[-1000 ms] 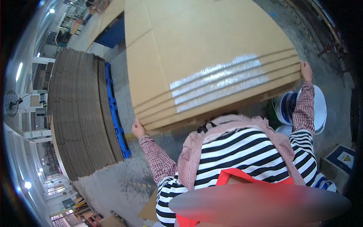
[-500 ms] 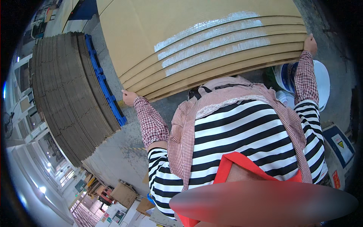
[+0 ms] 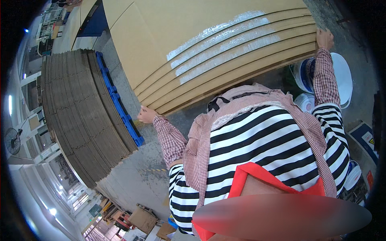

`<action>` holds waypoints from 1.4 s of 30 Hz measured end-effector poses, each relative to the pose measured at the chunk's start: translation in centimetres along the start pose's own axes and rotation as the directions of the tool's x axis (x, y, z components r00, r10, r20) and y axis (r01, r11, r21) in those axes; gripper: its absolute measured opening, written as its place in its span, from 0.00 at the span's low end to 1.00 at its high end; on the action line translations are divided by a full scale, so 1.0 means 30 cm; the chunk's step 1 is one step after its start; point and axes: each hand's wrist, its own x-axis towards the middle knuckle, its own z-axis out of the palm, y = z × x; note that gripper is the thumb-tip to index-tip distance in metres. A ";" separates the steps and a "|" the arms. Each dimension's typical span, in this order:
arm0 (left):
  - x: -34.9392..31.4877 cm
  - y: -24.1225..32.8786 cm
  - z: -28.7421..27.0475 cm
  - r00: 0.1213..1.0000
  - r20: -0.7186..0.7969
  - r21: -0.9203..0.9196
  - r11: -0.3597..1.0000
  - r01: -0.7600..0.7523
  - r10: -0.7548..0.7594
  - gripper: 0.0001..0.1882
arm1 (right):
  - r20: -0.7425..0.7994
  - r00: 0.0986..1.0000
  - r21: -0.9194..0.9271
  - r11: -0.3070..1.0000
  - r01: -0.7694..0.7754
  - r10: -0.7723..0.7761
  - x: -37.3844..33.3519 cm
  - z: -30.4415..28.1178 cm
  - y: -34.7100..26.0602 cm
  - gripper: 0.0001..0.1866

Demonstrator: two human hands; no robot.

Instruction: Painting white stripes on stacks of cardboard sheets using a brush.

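Note:
A stack of large brown cardboard sheets [image 3: 132,44] lies in front of me, its near edges fanned out in steps. White wet-looking bands [image 3: 229,60], like glue, run across several of those edges. My left hand [image 3: 148,114] is closed at the near left corner of the fanned sheets, its fingertips against their side. At the right end, my right hand [image 3: 325,39] grips the sheet edges with bent fingers. Both forearms wear checked sleeves. Exactly how many sheets each hand holds is hidden.
On the left, a tall stack of folded cardboard [image 3: 84,116] stands beside a blue pallet [image 3: 116,98]. By my right forearm are a white-and-blue bucket [image 3: 305,74], a round white lid or container [image 3: 341,80] and a smaller tub [image 3: 304,102]. A fan [image 3: 12,140] stands far left.
The view has shifted a little, so the surroundings appear displaced. Both hands stay at the two ends of the fanned sheets, whose stepped layout looks about the same.

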 end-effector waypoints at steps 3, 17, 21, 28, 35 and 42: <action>-0.038 -0.049 0.006 0.997 0.078 -0.078 0.996 0.033 -0.027 0.25 | 0.482 0.873 0.162 0.973 -0.167 0.070 -0.003 0.039 0.048 0.26; 0.113 -0.165 -0.078 0.735 0.665 -0.658 0.361 0.661 -0.132 0.22 | 0.562 0.826 0.209 0.975 -0.080 -0.053 0.052 0.029 0.159 0.32; 0.058 -0.097 -0.113 0.936 0.309 -0.649 0.683 0.335 -0.167 0.23 | 0.446 0.873 0.744 0.460 -0.485 0.198 -0.008 0.086 0.193 0.30; -0.006 0.011 -0.019 0.864 0.149 -0.691 0.574 0.439 -0.481 0.27 | 0.197 0.867 0.519 0.702 -0.488 0.457 -0.050 0.132 0.089 0.27; 0.007 -0.012 0.056 0.975 0.037 -0.222 0.949 0.223 -0.221 0.25 | 0.253 0.869 0.289 0.823 -0.488 0.426 -0.054 0.136 0.038 0.29; 0.006 0.004 0.072 0.970 0.056 -0.195 0.950 0.245 -0.238 0.25 | 0.274 0.907 0.259 0.884 -0.389 0.318 -0.063 0.101 -0.017 0.30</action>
